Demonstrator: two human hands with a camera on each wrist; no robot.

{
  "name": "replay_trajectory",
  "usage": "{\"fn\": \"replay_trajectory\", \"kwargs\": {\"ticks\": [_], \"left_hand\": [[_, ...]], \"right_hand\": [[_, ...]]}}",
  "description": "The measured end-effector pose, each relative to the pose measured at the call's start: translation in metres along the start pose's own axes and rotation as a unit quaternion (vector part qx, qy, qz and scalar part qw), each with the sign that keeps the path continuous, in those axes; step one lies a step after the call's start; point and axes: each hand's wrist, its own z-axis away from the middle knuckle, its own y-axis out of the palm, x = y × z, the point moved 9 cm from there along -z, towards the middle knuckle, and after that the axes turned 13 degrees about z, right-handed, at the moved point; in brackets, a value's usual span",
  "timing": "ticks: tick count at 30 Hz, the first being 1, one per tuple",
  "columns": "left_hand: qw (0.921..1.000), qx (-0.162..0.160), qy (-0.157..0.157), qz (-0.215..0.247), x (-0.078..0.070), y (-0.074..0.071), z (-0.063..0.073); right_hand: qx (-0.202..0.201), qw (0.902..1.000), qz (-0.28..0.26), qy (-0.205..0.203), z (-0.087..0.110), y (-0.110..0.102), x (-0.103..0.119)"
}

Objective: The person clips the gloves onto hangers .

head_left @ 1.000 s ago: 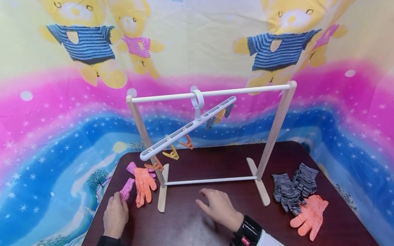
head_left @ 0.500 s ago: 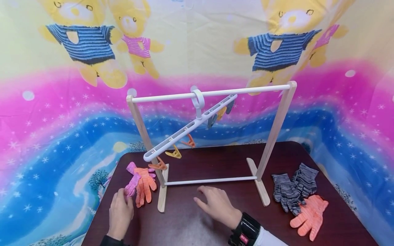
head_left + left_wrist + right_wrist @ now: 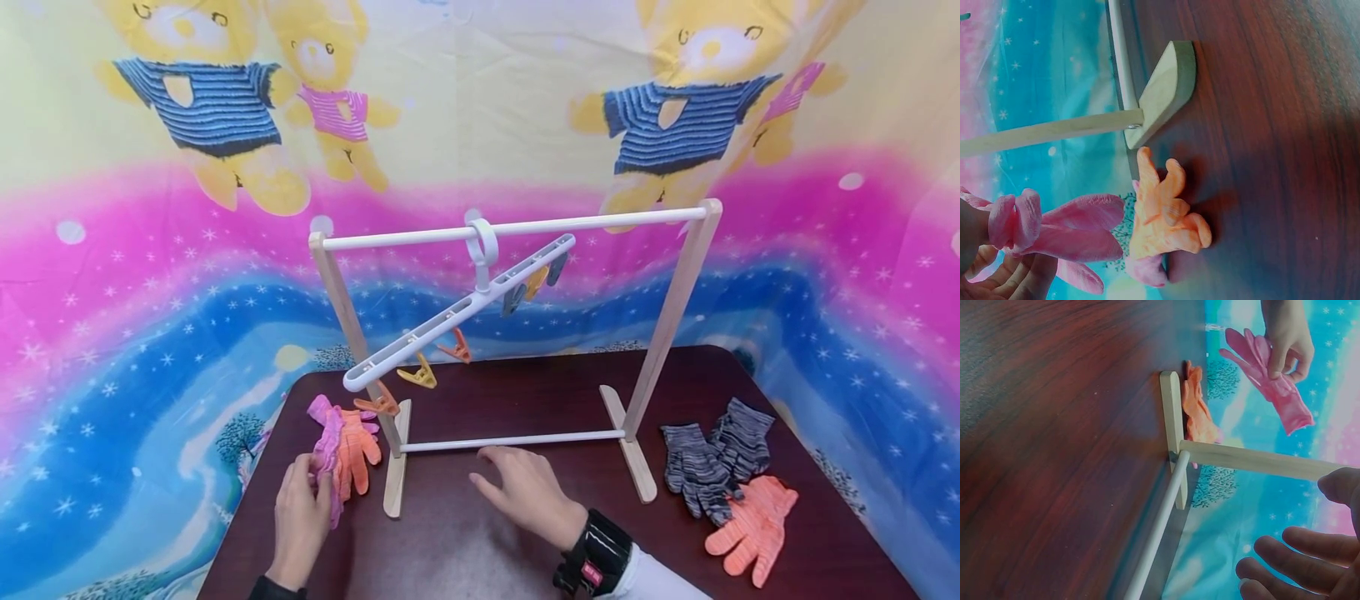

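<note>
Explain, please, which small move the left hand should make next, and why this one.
Probably, the left hand should raise the pink glove toward the orange clip at the near end of the white hanger: the hand pinches this glove off the table, and that clip, the closest to it in the head view, holds no glove.

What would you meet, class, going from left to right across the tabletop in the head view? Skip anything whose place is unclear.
Left hand, one orange glove, left wooden foot, right hand, right wooden foot, mottled gray gloves.
</note>
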Motion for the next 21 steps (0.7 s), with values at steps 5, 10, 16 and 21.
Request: {"fn": "replay_trajectory", "kwargs": {"ticks": [5,10,16,21], "left_hand": [[0.9999,0.000,0.006,0.009,-0.008,-0.001,0.000],[0.9997,-0.010,0.016,0.014,-0.016,-0.003,0.000],[0.9993,-0.015,0.024,0.023,-0.027,-0.004,-0.001],[0.9990,-0.013,0.029,0.031,-0.039,-0.006,-0.001]], "right_hand": [[-0.005,1.0000,0.001,-0.006,-0.003,-0.005,0.004],[-0.023,0.9997,0.006,-0.010,-0.006,-0.012,0.008],[-0.032,0.9994,0.003,-0.013,-0.011,-0.018,0.014],[-0.036,0.9991,-0.002,-0.023,-0.015,-0.024,0.022]]}}
